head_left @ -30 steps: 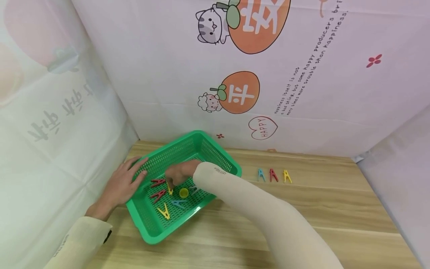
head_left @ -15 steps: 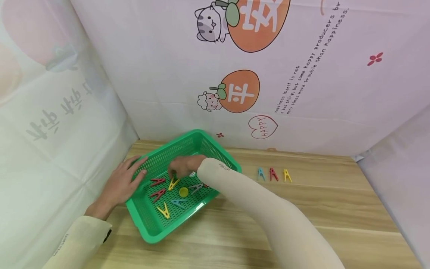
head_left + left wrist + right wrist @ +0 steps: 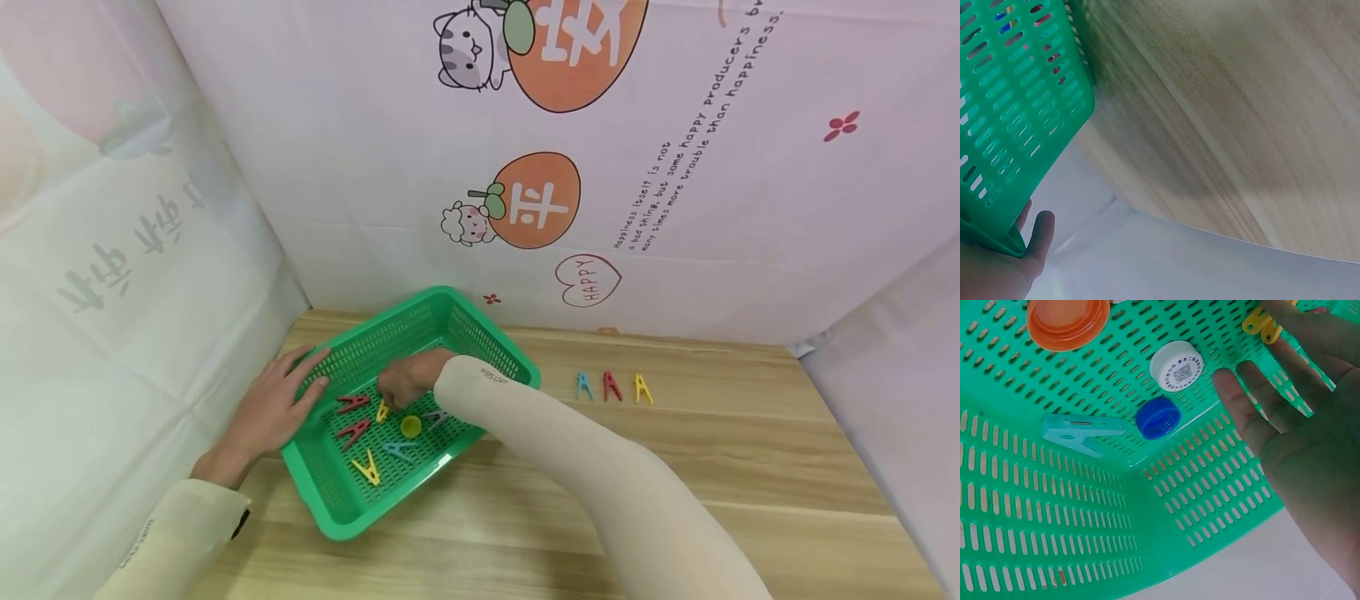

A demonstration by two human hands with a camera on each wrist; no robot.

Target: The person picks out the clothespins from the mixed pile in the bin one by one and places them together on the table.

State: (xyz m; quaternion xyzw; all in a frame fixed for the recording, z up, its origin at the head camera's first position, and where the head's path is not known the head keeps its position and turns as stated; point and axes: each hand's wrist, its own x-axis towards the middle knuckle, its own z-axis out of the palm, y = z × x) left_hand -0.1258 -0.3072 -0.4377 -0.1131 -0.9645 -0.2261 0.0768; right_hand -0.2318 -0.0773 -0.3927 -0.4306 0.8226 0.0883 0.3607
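Note:
My right hand (image 3: 408,379) reaches down into the green basket (image 3: 435,292) and pinches a yellow clothespin (image 3: 382,412) at its floor. In the right wrist view, the fingertips meet around the yellow clothespin (image 3: 1263,325), while the other fingers stretch out. My left hand (image 3: 273,408) rests on the basket's left rim with its fingers fairly straight. Near the right hand lie two red clothespins (image 3: 353,433), another yellow clothespin (image 3: 367,468), a blue clothespin (image 3: 399,451), a grey clothespin (image 3: 435,418) and a yellow bottle cap (image 3: 410,427).
On the wooden table (image 3: 712,467), right of the basket, a blue clothespin (image 3: 585,385), a red clothespin (image 3: 612,386) and a yellow clothespin (image 3: 642,388) stand in a row. Orange (image 3: 1067,322), white (image 3: 1176,365) and blue caps (image 3: 1158,417) lie inside the basket. Printed cloth walls surround the table.
The right hand first moved slightly up and right, turning the yellow clothespin and shifting it a little, then dipped slightly over it again. The left hand and basket have kept their place.

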